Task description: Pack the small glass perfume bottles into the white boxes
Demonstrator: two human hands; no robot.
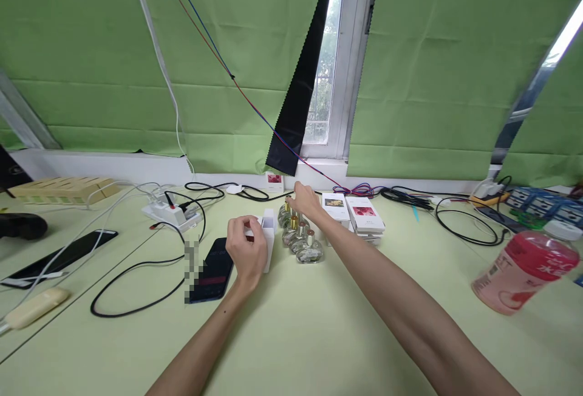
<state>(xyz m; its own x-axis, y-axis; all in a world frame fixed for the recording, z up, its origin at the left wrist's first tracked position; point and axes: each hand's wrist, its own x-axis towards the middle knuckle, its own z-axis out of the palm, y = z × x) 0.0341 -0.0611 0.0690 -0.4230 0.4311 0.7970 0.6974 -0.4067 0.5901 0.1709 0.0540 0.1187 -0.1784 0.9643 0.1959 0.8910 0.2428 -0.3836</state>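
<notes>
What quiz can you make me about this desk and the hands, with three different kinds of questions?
1. True or false: the left hand is at a white box.
2. What lies just left of that hand? A) a teddy bear B) a phone C) a shoe
3. Fill the gap: the big curtain is coloured ____.

Key: 1 true; 2 B; 3 green.

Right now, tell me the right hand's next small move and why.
I'd probably have the right hand pinch the far bottle and ease it straight up: its fingers are at the top of that bottle, the other bottles crowd close on the near side, and the left hand is holding an open white box beside them.
</notes>
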